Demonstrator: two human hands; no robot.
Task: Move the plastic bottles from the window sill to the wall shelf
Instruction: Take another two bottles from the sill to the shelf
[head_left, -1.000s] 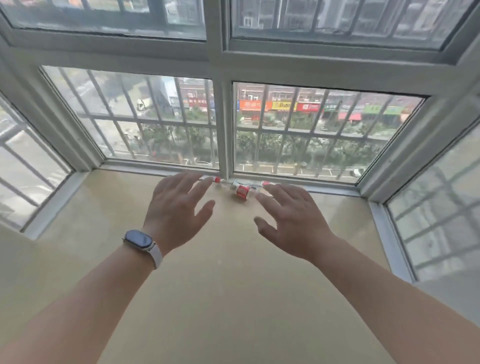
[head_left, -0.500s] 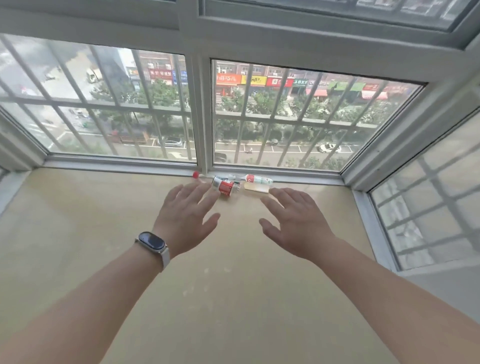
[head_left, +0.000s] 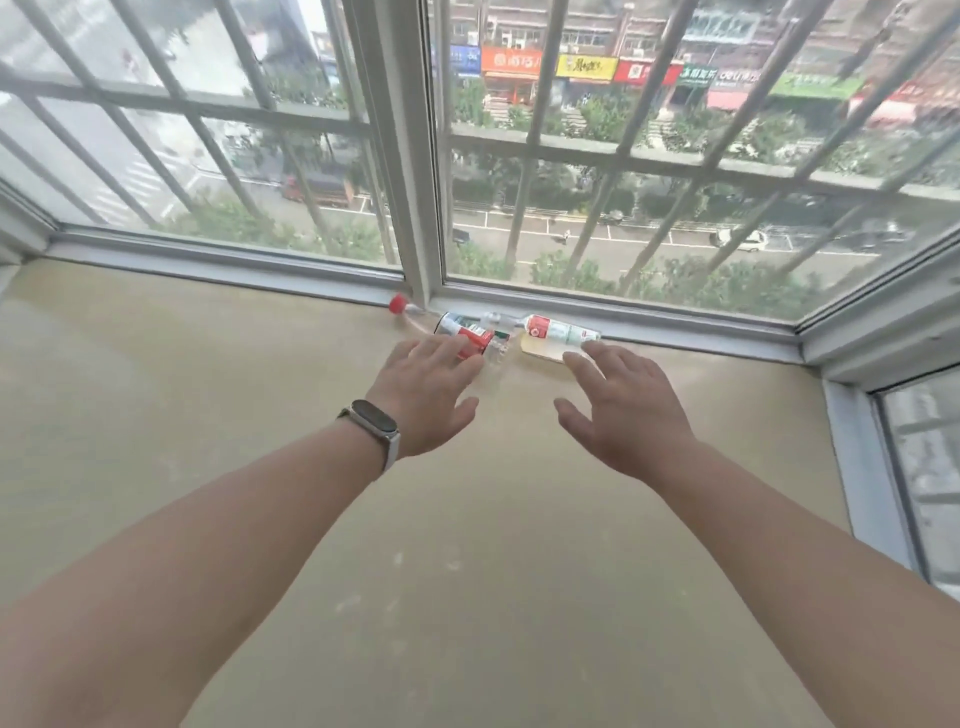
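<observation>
Clear plastic bottles lie on their sides at the back of the beige window sill, against the window frame. A bottle with a red label is nearest my left hand, whose fingertips reach its label. A thin clear bottle with a red cap lies behind it to the left. A bottle with a white and red label lies to the right, over a flat yellowish piece. My right hand hovers just short of it. Both hands are open with fingers spread and hold nothing.
A white window frame with outer bars runs along the back of the sill, and a side window closes it on the right. The wall shelf is out of view.
Both hands have moved forward toward the bottles, and the view has dropped and come closer to the sill. My left fingertips now reach the red-labelled bottle.
</observation>
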